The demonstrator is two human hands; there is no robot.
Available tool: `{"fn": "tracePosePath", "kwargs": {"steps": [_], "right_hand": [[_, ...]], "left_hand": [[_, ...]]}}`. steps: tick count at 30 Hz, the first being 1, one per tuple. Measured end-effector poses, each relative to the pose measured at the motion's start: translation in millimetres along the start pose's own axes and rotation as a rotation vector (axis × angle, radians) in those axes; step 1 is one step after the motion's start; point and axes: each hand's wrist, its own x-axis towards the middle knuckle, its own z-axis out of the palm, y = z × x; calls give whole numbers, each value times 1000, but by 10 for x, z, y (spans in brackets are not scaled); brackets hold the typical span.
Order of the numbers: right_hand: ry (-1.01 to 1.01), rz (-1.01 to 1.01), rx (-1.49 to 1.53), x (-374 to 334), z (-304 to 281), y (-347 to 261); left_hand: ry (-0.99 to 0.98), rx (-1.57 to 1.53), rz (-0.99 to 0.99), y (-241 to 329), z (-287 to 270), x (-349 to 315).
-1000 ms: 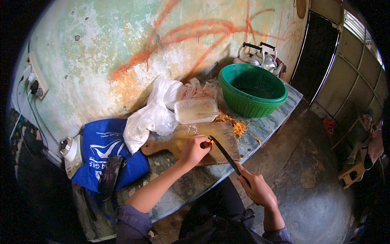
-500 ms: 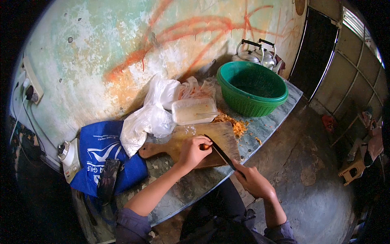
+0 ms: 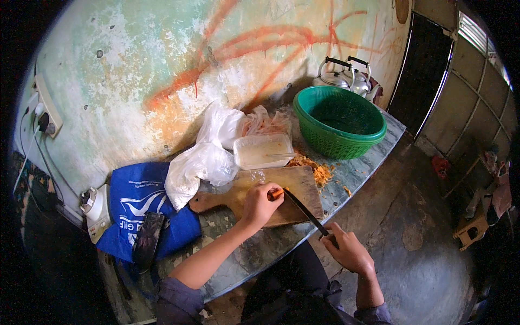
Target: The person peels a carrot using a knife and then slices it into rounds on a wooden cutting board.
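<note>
Over the wooden cutting board point(image 3: 295, 184) my left hand point(image 3: 261, 205) is closed round a small orange piece that looks like carrot point(image 3: 277, 193), most of it hidden by the fingers. My right hand point(image 3: 349, 250) grips the handle of a dark-bladed knife point(image 3: 304, 210). The blade slants up and left, its tip end beside the orange piece. Orange shavings point(image 3: 322, 172) lie in a heap off the board's far right corner. A white plastic tray point(image 3: 252, 163) with pale contents and a thin utensil stands behind the board.
A green colander basket point(image 3: 341, 147) is at the back right, with metal kettles point(image 3: 333, 81) behind it. Plastic bags, one holding white stuff point(image 3: 181, 187), lie behind the board. A blue bag point(image 3: 138, 187) and a white appliance point(image 3: 96, 208) are at left. The table edge point(image 3: 374, 170) runs diagonally.
My right hand and the knife have drawn toward me and slightly right, so the blade reaches less far past the orange piece. My left hand keeps its hold; the view has shifted slightly.
</note>
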Motion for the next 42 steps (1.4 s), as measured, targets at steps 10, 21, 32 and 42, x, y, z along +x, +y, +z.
{"fn": "tracePosePath", "kwargs": {"steps": [10, 21, 32, 42], "right_hand": [[18, -58, -162, 113, 52, -38], [-52, -52, -257, 124, 96, -50], [-94, -192, -333, 399, 132, -171], [-77, -394, -487, 616, 286, 31]], "left_hand": [[-107, -52, -21, 49, -53, -3], [-114, -47, -11, 103, -94, 35], [-113, -66, -5, -9, -105, 30], [-99, -89, -57, 95, -75, 30]]}}
